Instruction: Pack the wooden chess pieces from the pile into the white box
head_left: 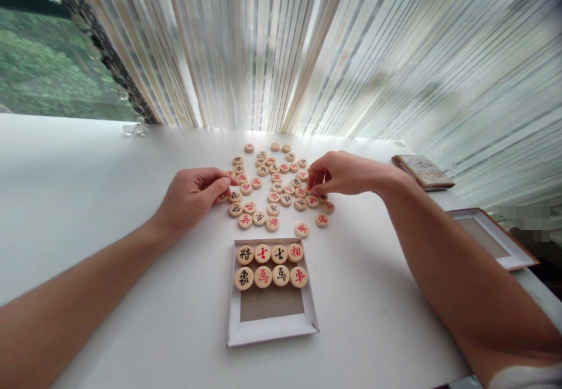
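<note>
Both hands half-curled at scattered discs, hold unclear, tray rim just nearer, open tabletop either side

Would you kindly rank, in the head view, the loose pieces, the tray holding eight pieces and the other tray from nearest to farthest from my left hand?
1. Loose pieces, just right of the left hand
2. Tray holding eight pieces, front and centre
3. Other tray, far right

Open tabletop both sides of box tray; loose pieces crowd space beyond, curtain behind.
</note>
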A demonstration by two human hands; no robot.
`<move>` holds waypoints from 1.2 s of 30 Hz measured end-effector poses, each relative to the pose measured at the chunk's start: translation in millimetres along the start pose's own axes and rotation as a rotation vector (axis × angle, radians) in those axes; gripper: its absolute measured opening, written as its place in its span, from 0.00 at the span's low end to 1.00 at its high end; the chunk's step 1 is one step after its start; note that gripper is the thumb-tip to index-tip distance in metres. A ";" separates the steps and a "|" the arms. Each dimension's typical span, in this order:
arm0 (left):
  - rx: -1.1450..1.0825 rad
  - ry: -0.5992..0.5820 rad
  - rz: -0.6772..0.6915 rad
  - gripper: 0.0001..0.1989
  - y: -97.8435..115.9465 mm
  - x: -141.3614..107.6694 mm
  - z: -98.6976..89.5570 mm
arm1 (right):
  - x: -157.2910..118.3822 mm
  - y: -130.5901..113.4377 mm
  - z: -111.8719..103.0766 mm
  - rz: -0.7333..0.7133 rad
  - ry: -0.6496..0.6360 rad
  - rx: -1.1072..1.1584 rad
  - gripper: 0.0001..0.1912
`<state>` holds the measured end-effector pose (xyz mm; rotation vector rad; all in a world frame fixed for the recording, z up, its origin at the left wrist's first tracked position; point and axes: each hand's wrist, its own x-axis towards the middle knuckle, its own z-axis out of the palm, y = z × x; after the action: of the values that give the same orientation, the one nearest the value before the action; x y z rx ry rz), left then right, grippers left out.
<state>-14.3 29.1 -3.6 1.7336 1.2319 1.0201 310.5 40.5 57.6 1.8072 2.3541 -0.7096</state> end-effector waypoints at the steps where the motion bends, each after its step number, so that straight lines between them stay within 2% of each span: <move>1: -0.001 0.000 0.000 0.12 0.0 -0.1 0.0 | 0.3 0.5 0.1 -0.005 -0.001 0.002 0.07; 29: -0.014 -0.001 -0.011 0.12 0.4 -0.3 0.8 | -1.0 -0.3 0.4 0.003 0.004 0.011 0.07; 36: -0.039 -0.014 -0.009 0.14 -2.1 1.2 0.1 | 1.9 3.3 3.5 -0.042 0.007 0.027 0.07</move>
<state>-14.7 30.7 -5.4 1.7012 1.2023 1.0185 312.3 41.4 52.9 1.7783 2.4051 -0.7455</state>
